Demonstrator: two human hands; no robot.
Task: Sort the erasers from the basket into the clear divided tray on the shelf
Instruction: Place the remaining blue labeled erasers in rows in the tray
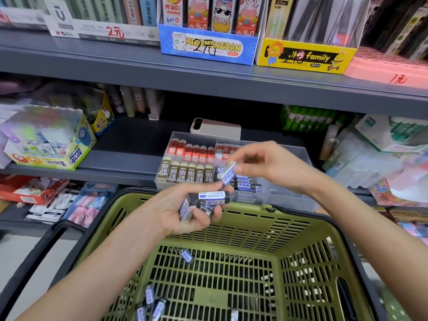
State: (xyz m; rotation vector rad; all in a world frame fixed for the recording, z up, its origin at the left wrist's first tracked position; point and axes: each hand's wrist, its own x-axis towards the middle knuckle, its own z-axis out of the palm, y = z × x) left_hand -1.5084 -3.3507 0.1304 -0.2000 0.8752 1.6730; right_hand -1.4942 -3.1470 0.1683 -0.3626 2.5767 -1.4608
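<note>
Just in front of the clear divided tray on the shelf, our left hand grips a bunch of blue-and-white erasers, while our right hand pinches a single eraser over the tray's near right compartment. Below the tray, loose erasers lie in the green basket.

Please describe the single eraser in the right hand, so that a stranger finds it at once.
Find the green basket; beyond its far rim a clear divided tray sits on the shelf. Before the tray, the right hand pinches one blue-and-white eraser, alone and tilted, above the bunch of erasers that the left hand grips.
</note>
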